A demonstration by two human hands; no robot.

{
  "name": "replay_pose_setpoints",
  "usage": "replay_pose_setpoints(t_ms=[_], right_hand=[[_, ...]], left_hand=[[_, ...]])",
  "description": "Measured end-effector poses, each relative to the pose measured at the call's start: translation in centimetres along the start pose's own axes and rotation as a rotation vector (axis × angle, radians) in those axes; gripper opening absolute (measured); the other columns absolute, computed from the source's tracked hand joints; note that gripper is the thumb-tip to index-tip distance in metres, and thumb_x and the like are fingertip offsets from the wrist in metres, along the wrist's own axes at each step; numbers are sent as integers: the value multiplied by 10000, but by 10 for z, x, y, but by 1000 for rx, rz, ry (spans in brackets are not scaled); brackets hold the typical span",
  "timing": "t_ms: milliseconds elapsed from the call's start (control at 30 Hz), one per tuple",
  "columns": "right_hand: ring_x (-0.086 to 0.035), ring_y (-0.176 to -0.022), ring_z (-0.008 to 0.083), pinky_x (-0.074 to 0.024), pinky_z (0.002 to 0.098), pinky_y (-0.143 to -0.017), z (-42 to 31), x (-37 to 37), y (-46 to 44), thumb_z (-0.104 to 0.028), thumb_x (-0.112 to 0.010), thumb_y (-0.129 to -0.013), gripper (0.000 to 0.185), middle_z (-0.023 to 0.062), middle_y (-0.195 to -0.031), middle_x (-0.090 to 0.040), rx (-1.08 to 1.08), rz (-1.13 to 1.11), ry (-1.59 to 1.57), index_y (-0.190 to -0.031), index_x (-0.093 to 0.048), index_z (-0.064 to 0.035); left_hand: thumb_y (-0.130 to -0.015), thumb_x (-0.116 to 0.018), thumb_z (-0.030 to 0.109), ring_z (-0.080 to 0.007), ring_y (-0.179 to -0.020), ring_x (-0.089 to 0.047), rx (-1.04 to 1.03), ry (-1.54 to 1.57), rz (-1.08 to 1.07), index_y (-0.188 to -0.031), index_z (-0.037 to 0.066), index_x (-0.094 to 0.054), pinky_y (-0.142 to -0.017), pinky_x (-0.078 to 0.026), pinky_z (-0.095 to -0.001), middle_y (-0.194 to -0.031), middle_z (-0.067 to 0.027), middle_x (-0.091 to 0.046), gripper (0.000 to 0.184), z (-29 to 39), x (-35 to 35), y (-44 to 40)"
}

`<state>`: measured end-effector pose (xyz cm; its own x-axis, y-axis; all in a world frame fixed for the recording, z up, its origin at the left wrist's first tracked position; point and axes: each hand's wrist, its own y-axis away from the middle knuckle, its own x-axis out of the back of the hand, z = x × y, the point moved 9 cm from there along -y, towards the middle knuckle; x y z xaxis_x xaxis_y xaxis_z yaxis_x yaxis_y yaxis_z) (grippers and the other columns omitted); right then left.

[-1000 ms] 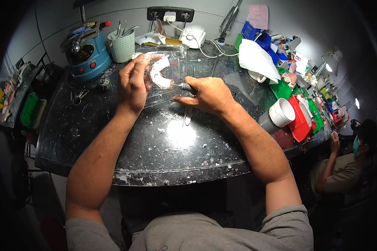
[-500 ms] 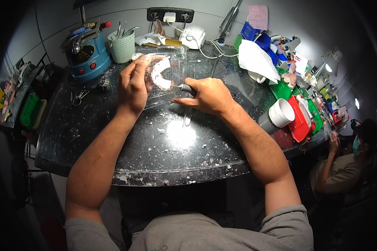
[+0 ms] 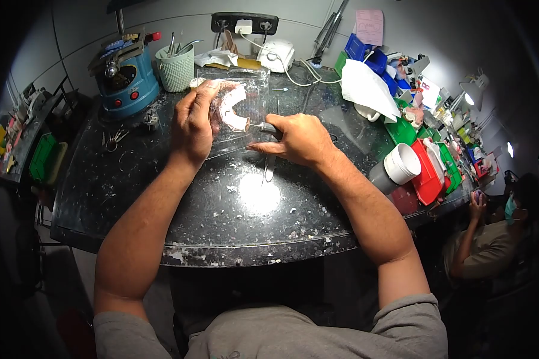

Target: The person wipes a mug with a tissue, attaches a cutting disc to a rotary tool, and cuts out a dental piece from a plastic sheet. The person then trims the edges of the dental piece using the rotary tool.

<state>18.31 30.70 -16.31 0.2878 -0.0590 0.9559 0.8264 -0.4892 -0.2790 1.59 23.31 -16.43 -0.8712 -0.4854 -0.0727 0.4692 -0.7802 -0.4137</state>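
Note:
Gripped by its outer left side, a white horseshoe-shaped dental cast (image 3: 229,115) is in my left hand (image 3: 193,127), over the dark bench. My right hand (image 3: 305,139) is closed round a dark rotary handpiece (image 3: 270,130), its thin metal tip pointing left. That tip is at the lower right end of the cast; whether they touch is too small to tell. A long thin tool and a metal loop-ended tool (image 3: 269,170) lie on the bench beneath my hands. Bright lamp glare hides detail on the cast.
A blue machine (image 3: 126,90) and a pale green basket of tools (image 3: 175,69) stand at the back left. To the right are a white tub (image 3: 402,163), a red tray (image 3: 428,173) and green trays. Beyond, a masked person (image 3: 491,239) sits holding something small.
My left hand and the cast have shifted very slightly right and down. My right hand and the handpiece stay nearly in place.

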Motion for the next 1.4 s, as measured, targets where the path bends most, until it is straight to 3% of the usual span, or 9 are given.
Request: replay_pose_setpoints(t_ms=[333,533,633,700,800,833,900,1167,1400], right_hand=[[-711,-622,253,-566,376,-580,22,27,2,-703,-723,-783,683,75,-646,-633,-34,257,-304,-1043,-539,-98],[-534,-501,82,-413,251,-466,45,8,-4,-296,-753,-914,292,-27,-655,-605,-125,105,-1082,-1001,-663,-32],[-427,-457,31,-317,221,-402,70,7,2,-220,-753,-911,198,-58,-612,-504,-287,139,-1301,-931,-669,-42],[-422,-442,45,-336,234,-384,91,10,4,-207,-745,-913,194,-55,-599,-469,-353,245,-1373,-921,-652,-38],[-393,-439,38,-325,210,-389,112,12,7,-188,-702,-941,168,-57,-598,-451,-371,363,-1432,-922,-636,-34],[-392,-436,33,-331,207,-388,117,11,8,-188,-698,-942,170,-62,-595,-447,-359,392,-1479,-925,-634,-31],[-390,-439,21,-334,205,-389,126,8,8,-198,-699,-941,179,-70,-602,-450,-372,407,-1516,-929,-629,-34],[-398,-446,15,-339,204,-389,119,13,10,-200,-690,-946,174,-69,-604,-458,-338,427,-1491,-909,-635,-39],[-395,-460,21,-336,204,-397,122,11,9,-207,-698,-934,170,-68,-633,-455,-382,451,-1396,-933,-639,-48]], left_hand=[[-1001,-469,374,-16,-502,-460,286,169,-68,-1048,106,-645,-407,-320,-169,-752,31,-636,324,-22,0,-6],[-993,-498,407,-61,-526,-520,354,236,-326,-1060,71,-668,-385,-354,-202,-739,-9,-631,382,-42,-24,-3],[-997,-533,376,-100,-686,-582,159,-12,-56,-1103,39,-662,-519,-433,-212,-857,-49,-656,377,-3,-7,-10],[-946,-657,223,-151,-908,-570,-429,-454,102,-1122,54,-647,-824,-441,-292,-1039,-58,-658,244,99,-6,14],[-1002,-579,228,-217,-732,-596,-888,-210,-358,-915,59,-638,-712,-507,-365,-833,-71,-635,199,181,-61,126],[-1032,-461,285,-245,-619,-560,-666,261,-539,-794,78,-615,-593,-460,-392,-765,-80,-622,351,184,-77,156],[-869,-716,492,-369,-1124,-579,-160,1110,-1080,-869,86,-769,-1106,-325,-590,-1170,-233,-664,409,143,-102,239],[-942,-571,409,-336,-1001,-527,-110,1187,-1312,-888,73,-710,-947,-366,-499,-1026,-173,-603,368,157,-150,273],[-1022,-403,326,-251,-871,-436,159,1243,-638,-900,150,-520,-705,-388,-366,-895,-80,-474,244,182,-151,232]])
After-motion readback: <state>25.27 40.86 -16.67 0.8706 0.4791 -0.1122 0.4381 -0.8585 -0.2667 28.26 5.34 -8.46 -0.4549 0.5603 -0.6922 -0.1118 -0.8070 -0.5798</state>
